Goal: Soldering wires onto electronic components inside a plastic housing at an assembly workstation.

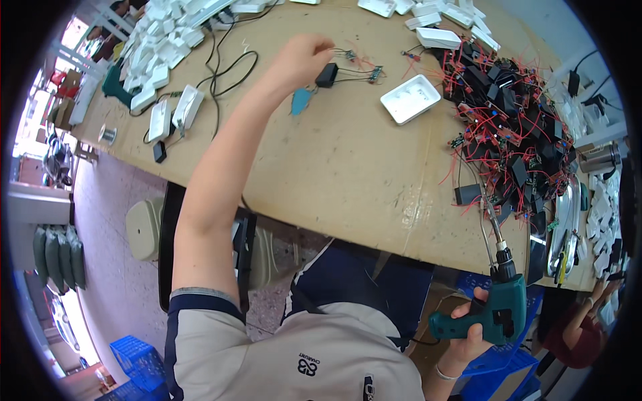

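My right hand (476,331), at the table's lower right edge, grips a green soldering gun (505,311). Its metal tip and thin feed tube point toward a pile of black blocks with red wires and small circuit boards (508,113). Stretched far forward over the table, my left hand (304,59) has its fingers curled closed; what they hold, if anything, is hidden. Just beside it lies a black block (326,75), wired to a small circuit board (376,73). Another little board (349,55) with wires is near my fingertips. A blue scrap (300,101) lies below the wrist.
An open white plastic case (410,99) sits right of the middle. White cases are heaped at the far left (157,50) and far right. A black cable (214,80) winds across the left side, near a solder spool (107,134). A stool (144,230) stands below the table.
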A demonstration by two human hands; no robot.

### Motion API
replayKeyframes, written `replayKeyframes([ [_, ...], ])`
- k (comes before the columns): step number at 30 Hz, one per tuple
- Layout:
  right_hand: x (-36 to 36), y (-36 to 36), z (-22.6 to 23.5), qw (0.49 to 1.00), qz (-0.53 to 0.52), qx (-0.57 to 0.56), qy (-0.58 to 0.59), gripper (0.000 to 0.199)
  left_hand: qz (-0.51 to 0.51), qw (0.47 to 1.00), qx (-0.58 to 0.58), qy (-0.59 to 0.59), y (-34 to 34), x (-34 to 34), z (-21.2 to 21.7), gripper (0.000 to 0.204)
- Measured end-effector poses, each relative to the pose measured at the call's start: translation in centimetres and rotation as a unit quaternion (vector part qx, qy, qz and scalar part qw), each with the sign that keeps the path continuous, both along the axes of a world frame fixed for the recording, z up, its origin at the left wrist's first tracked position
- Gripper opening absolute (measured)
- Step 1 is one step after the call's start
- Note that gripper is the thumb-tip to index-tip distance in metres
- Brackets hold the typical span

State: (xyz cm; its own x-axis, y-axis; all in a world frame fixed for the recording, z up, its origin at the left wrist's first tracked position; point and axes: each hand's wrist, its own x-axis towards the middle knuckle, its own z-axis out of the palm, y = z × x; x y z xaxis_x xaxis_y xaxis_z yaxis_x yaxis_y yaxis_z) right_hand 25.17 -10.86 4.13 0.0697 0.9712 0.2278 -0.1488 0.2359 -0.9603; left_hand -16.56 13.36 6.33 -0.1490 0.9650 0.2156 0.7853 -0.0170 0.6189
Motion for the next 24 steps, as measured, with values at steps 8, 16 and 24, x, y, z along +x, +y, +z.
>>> replayKeyframes([
  [8, 0.5, 1.4, -0.3, 0.998, -0.031, -0.046, -0.002, 0.066, 0.024, 0.965, -0.239, 0.102, 9.1, 2.1, -0.4, 0.021],
  [16, -3.7, 9.5, 0.6, 0.870, 0.275, -0.089, 0.398, 0.069, -0.047, 0.986, -0.161, -0.018, 5.5, -0.1, -0.3, 0.018],
  [24, -13.1, 23.2, 1.8, 0.926, 0.211, -0.108, 0.294, 0.049, -0.015, 0.990, -0.007, -0.142, -3.4, -3.2, 1.3, 0.014],
])
